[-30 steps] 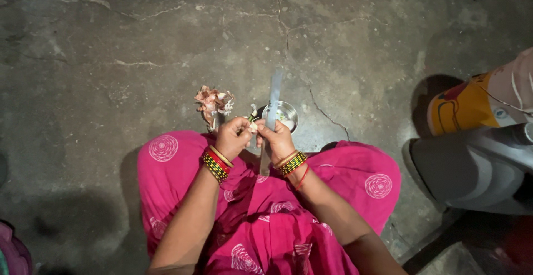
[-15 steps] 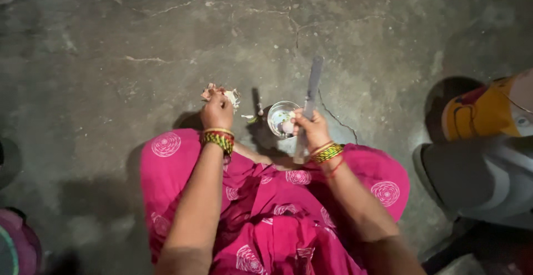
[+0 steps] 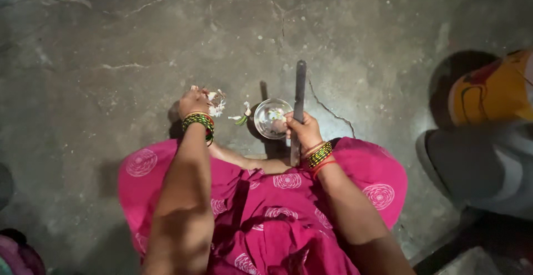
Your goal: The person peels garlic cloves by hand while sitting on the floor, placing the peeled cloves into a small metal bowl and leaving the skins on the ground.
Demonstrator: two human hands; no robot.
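The cloth (image 3: 277, 208) over the lap is bright pink, dotted with white circular flower prints. Bangles (image 3: 199, 122) at the left wrist are green, yellow and red; bangles (image 3: 319, 154) at the right wrist show the same colours, with a red thread beside them. The blade (image 3: 300, 94) is dull grey, the bowl (image 3: 271, 118) shiny silver. The peels (image 3: 216, 106) are white and pale pink. The floor (image 3: 111, 42) is cracked grey. A sack (image 3: 491, 94) at right is yellow with red marks.

Bright pink dress (image 3: 277, 208) printed with pale round swirls; above it, both wrists carry stacked green, red and gold bangles (image 3: 198, 123), arms bare.
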